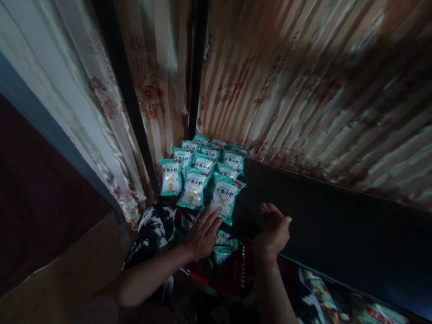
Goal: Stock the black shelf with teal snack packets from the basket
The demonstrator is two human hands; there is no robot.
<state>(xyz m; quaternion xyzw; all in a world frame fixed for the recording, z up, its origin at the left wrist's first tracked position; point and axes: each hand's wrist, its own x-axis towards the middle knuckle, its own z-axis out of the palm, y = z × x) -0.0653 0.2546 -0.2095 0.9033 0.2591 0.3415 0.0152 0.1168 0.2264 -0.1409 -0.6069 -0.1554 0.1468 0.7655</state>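
Observation:
Rows of teal and white snack packets [193,187] with dark lettering lie at the left end of a black shelf. My left hand [203,234] rests its stretched fingers at the lower edge of the nearest packet [224,198], at the front right of the rows. My right hand [274,230] is raised over the shelf to the right of the packets, fingers apart and partly curled, with nothing visible in it. Below the left hand, more teal packets [224,253] sit in a red basket [240,274] with slotted walls.
The black shelf [340,221] runs to the right along a patterned curtain [307,82]. Two dark posts [124,79] rise at its left end. Colourful packages [379,317] lie under the shelf's front edge at the lower right. Black and white patterned cloth [151,229] is beside the basket.

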